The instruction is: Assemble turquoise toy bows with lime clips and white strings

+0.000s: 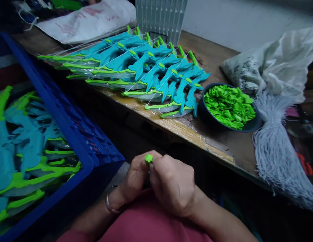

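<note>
Close to my body, my left hand (136, 176) and my right hand (173, 185) meet, both with fingers closed. Between them pokes out the tip of a small bright green plastic piece (148, 158). My left thumb and fingers wrap around it from one side, and my right thumb and forefinger press against its other side. A speck of teal shows below the green tip, but the rest of what lies inside the hands is hidden.
Teal-and-green toy bows (146, 64) lie in rows on the wooden table (217, 148). Right of them are a bowl (205, 116) of green plastic pieces (229, 106), a bundle of white strings (277, 144) and a sack (249, 67). A blue crate (78, 134) holds more bows at left.
</note>
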Tool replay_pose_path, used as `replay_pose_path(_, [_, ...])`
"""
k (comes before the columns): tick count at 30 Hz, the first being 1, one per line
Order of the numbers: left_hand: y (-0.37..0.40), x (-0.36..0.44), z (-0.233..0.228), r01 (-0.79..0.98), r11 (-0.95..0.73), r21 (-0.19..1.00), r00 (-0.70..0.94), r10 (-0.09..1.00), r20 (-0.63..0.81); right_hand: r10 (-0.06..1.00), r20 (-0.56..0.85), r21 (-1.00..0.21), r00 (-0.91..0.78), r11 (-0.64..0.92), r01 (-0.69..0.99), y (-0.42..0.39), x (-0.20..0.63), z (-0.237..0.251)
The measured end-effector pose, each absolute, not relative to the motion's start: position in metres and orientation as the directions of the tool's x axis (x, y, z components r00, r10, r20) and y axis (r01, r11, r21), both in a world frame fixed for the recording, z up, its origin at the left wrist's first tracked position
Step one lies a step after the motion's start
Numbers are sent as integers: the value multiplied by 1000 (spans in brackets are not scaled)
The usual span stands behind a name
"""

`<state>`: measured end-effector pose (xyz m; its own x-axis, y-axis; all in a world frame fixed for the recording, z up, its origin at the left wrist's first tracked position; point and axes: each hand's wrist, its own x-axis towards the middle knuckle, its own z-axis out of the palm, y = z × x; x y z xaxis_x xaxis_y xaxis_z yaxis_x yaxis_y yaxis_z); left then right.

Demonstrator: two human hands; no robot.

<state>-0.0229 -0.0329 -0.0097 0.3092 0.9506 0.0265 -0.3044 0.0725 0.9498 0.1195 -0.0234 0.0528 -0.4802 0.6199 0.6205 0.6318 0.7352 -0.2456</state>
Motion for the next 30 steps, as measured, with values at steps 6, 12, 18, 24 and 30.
replay_pose_path(6, [-37,-16,-1,-53,-247,968,98,963,251,627,673,-320,-392,725,610,-4,124,56])
replay_pose_path(12, [-28,-8,-4,-285,-192,939,168,955,246,693,715,-520,-95,618,589,7,146,93])
replay_pose_path(18, [-14,-7,-2,-349,-126,929,212,955,209,755,655,-623,-28,561,546,13,156,84])
replay_pose_path(24, [-5,-7,3,-100,-181,978,95,977,191,741,628,-537,-237,633,557,-8,151,68])
replay_pose_path(30, [-4,-9,3,-56,-236,970,109,964,241,835,462,-718,-299,550,427,-4,147,56])
